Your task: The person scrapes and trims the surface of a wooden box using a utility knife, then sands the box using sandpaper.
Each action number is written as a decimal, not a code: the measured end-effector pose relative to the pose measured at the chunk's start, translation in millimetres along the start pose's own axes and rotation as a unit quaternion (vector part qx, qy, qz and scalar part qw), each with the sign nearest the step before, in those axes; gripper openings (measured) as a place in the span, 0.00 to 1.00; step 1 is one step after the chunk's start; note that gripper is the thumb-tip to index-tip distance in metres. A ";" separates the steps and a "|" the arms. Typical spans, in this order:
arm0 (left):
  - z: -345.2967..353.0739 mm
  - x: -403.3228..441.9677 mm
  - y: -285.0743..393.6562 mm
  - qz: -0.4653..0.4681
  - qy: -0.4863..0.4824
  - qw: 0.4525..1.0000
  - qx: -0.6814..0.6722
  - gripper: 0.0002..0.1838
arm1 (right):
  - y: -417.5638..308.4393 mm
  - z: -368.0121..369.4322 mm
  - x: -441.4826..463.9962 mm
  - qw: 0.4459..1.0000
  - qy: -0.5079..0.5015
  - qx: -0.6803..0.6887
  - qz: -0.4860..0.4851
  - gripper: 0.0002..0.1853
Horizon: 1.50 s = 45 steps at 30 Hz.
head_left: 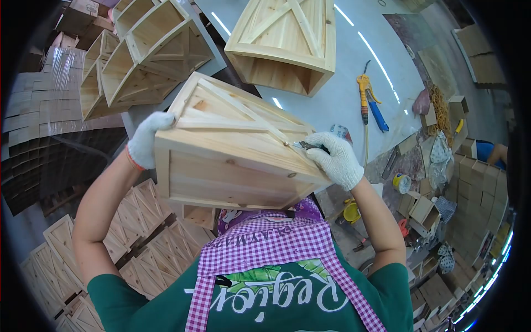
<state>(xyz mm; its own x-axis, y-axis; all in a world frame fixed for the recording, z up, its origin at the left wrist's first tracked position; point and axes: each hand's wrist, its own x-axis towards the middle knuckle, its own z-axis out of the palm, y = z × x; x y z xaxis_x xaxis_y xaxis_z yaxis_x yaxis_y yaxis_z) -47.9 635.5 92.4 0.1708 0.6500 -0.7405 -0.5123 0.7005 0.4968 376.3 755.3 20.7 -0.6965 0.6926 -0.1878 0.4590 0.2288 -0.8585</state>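
Observation:
A pale wooden box (232, 160) with crossed slats on one face is held tilted in front of my body. My left hand (148, 143), in a white knit glove, has its fingers wrapped over the box's left corner. On the other side, my gloved right hand (338, 159) pinches a small tool with a short metal blade and dark handle (315, 146). The blade's tip is against the slatted face, close to a small dark spot near the slat's end. The tool's exact kind is partly hidden by the fingers.
Another wooden box (282, 44) stands on the pale worktable (343, 61). An orange air blow gun (364, 97) lies there beside a blue handle (379, 115). Stacked wooden boxes (155, 61) are at upper left, with more (149, 238) low at left. Cluttered shelving runs along the right.

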 end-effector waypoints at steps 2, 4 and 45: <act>19.5 5.1 16.1 0.013 0.047 0.998 0.036 0.40 | 8.7 2.8 2.6 1.000 0.017 0.001 -0.003 0.13; 32.6 8.2 25.5 0.023 0.070 0.996 0.052 0.39 | 9.7 3.0 7.1 1.000 0.026 -0.001 -0.006 0.12; 65.5 24.7 44.9 0.050 0.151 0.983 0.091 0.32 | -3.1 -29.4 31.9 0.921 -0.007 -0.289 -0.262 0.16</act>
<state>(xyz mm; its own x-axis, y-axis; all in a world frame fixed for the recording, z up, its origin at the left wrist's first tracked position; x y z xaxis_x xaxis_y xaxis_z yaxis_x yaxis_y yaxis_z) -11.5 702.2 126.0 -0.1443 0.6206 -0.7707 -0.3500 0.6965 0.6264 368.9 796.8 31.4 -0.9109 0.3754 0.1714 0.2717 0.8582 -0.4356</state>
